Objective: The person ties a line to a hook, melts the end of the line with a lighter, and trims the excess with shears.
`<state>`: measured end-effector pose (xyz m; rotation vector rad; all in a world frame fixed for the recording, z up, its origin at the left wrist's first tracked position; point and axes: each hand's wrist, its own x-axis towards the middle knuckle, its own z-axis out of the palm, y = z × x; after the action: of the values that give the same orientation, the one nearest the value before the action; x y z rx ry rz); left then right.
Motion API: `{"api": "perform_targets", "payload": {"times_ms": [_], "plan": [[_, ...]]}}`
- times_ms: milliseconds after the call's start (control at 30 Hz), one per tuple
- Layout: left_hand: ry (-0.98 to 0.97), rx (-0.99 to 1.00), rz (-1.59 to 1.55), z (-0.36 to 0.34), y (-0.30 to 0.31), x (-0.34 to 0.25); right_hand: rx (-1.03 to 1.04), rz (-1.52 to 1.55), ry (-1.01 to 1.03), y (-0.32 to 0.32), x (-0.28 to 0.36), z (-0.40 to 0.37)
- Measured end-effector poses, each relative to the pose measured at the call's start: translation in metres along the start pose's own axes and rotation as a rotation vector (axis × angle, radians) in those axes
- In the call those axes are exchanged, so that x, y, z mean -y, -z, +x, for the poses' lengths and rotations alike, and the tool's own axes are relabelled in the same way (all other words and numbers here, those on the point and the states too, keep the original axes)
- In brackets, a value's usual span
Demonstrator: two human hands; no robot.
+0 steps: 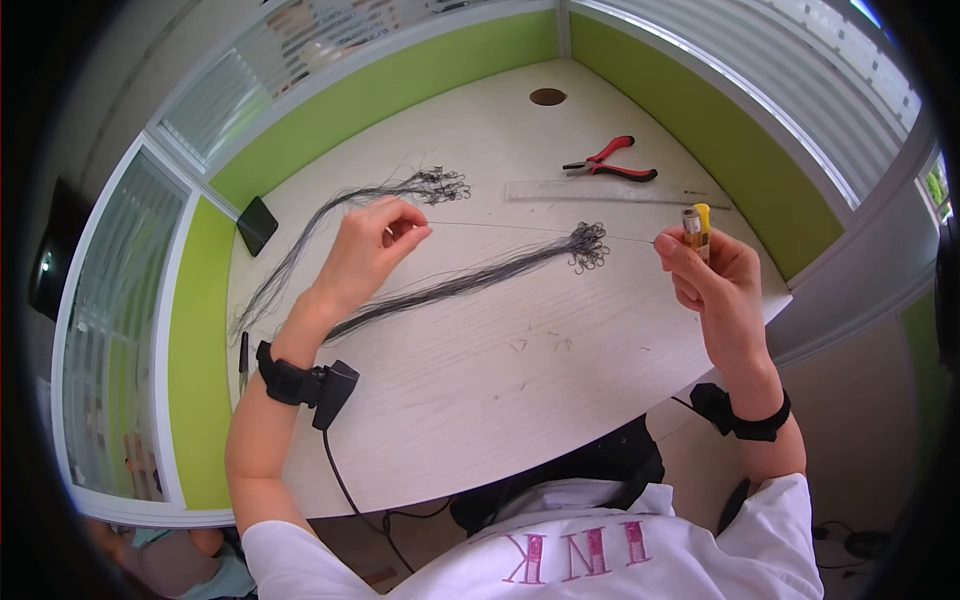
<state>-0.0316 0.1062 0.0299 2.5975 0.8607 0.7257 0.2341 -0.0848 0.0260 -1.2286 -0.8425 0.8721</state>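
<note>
My left hand [372, 248] is closed in a pinch on one end of a thin dark line [520, 228], which stretches nearly level above the table. At its other end, my right hand [708, 275] pinches the line between thumb and finger. The same hand also grips a yellow lighter [701, 228] with a metal top, held upright. Below the line lies a bundle of dark lines [460, 283] with fish hooks [588, 247] clustered at its right end. Behind my left hand rests a second, looser bundle of hooked lines [440, 186].
Red-handled pliers [612, 160] and a clear ruler [600, 192] lie toward the back right. Small clippings [540, 343] are scattered on the white table [430, 420]. A black flat object [257, 226] leans at the left. Green partitions [420, 90] border the desk. A cable [345, 485] hangs from my left wrist device.
</note>
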Motion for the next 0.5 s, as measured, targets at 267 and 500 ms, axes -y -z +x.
{"api": "perform_targets", "payload": {"times_ms": [267,500], "plan": [[0.426,0.156,-0.329,-0.068,0.126,0.015,-0.072,-0.052,0.169,0.056,0.010,-0.010],[0.067,0.557,-0.682,-0.057,0.103,-0.086,0.459,-0.261,0.081,0.015,0.016,-0.010]]}}
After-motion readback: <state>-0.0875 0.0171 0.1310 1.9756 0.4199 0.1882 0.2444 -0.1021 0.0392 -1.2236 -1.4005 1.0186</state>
